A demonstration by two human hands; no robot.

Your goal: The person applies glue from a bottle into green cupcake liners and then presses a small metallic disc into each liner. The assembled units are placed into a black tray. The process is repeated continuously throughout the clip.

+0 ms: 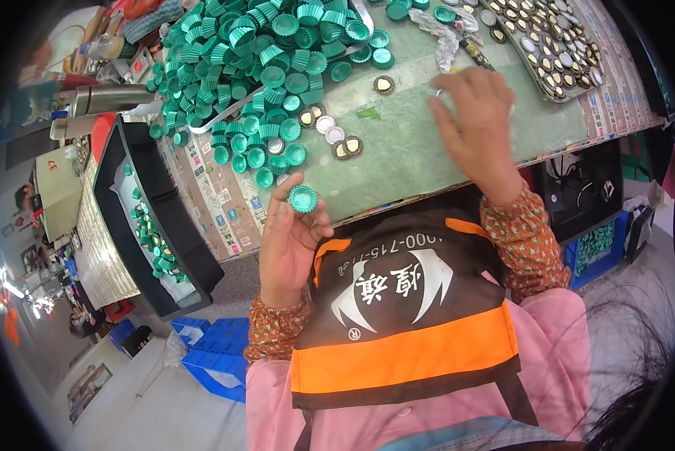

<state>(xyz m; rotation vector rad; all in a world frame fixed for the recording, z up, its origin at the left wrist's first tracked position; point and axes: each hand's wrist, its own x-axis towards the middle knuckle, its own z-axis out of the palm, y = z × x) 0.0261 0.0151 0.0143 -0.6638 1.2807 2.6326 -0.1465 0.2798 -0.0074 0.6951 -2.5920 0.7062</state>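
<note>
My left hand (pixel 286 240) holds one small green fluted cup (pixel 303 198) upright between thumb and fingers, at the near table edge. Over the middle of the green mat (pixel 397 150), my right hand (pixel 476 120) has curled fingers; a small pale edge shows at its fingertips, too little to name. Between the hands, dark fluted rounds with pale gold centres (pixel 348 147) and silvery discs (pixel 335 135) lie in a short row. Another dark round (pixel 384 84) lies farther back. A big heap of green fluted cups (pixel 232 52) spreads at the left back, spilling over a tray's rim (pixel 225 114).
At the right back stands a tray (pixel 559 96) of dark rounds and silvery discs. Crumpled clear plastic (pixel 448 46) lies beside it. A black bin (pixel 138 218) with some pieces stands left of the table. Blue crates (pixel 213 353) sit on the floor below.
</note>
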